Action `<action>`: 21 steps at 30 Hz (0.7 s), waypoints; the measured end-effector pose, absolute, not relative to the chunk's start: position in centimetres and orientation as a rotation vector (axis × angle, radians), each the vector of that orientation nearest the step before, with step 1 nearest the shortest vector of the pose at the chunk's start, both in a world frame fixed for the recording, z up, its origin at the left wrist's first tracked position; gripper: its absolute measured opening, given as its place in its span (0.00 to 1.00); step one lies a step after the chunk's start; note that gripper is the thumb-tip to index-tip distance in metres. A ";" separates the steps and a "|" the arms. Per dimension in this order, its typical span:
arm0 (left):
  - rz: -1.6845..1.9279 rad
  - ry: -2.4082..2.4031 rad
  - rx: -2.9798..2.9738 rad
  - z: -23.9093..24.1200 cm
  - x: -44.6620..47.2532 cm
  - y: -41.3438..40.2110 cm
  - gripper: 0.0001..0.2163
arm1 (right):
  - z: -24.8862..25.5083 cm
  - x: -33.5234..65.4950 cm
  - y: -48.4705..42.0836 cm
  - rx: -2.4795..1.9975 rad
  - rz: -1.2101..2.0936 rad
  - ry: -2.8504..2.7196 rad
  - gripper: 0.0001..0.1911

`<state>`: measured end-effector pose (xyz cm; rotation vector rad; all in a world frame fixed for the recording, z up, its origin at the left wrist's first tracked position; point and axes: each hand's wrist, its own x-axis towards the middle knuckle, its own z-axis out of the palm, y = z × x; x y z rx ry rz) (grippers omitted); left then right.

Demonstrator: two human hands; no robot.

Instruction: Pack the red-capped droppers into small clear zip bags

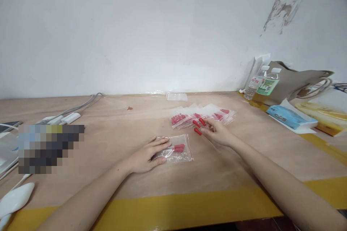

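Note:
My left hand (148, 155) lies flat with its fingers spread, pressing on a clear zip bag (187, 157) on the table. Inside the bag are droppers with red rubber bulbs (179, 148); their thin stems run under my fingers. My right hand (217, 133) is closed on three red-bulbed droppers (197, 131), held to the right of that bag and above the table. Their bulbs point left, and my fingers hide part of the stems. Just beyond my right hand, several filled zip bags (180, 118) overlap in a row, with red bulbs showing through.
A flat white packet (176, 96) lies near the wall. Two bottles (267, 85), a grey bag (292, 83) and a blue tissue pack (291, 117) stand or lie at the right. Cables (81, 107) and a white spoon-shaped object (17, 198) are at the left. Yellow tape (173, 209) lines the front edge.

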<state>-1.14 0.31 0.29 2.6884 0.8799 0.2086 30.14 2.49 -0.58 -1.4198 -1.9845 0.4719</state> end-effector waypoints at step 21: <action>0.215 0.881 2.680 0.3 -1.1 0.3 0.23 | -2.7 25.7 0.3 -1.038 0.959 -1.191 0.27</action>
